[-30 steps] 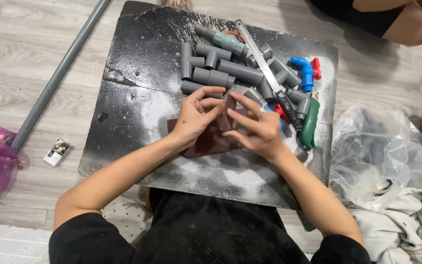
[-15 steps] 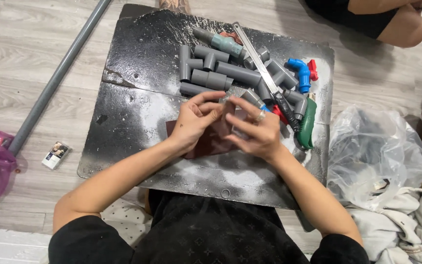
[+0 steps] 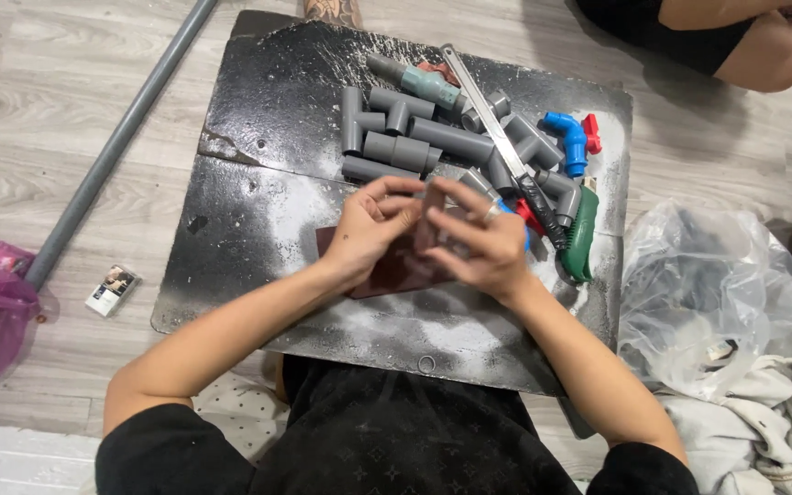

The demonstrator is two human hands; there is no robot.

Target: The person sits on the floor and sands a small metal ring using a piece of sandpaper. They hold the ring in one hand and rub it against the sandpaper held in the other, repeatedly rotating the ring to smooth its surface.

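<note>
Head view:
Board: a black, scuffed board [image 3: 258, 137] lies flat on the wooden floor [image 3: 57, 101], with whitish dust over its near half.
Left hand [image 3: 368, 225]: over the middle of the board, fingers curled in toward the other hand; what they pinch is hidden.
Right hand [image 3: 478, 240]: pressed against the left, fingers bent; the hands are together, and whether they are clamped on something I cannot tell.
Brown sheet [image 3: 396, 270]: a dark reddish-brown flat piece on the board, directly under both hands and partly covered by them.
Grey pipe fittings [image 3: 405, 137]: a loose heap of short tubes and elbows just beyond the hands.
Hand saw [image 3: 497, 137]: lying across the heap, dark handle toward the hands.
Blue elbow fitting [image 3: 568, 139]: at the heap's right edge, beside a small red part.
Green tool [image 3: 582, 236]: right of the hands, near the board's edge.
Long grey pipe [image 3: 112, 151]: on the floor left of the board.
Clear plastic bag [image 3: 708, 293]: on the floor at right.
</note>
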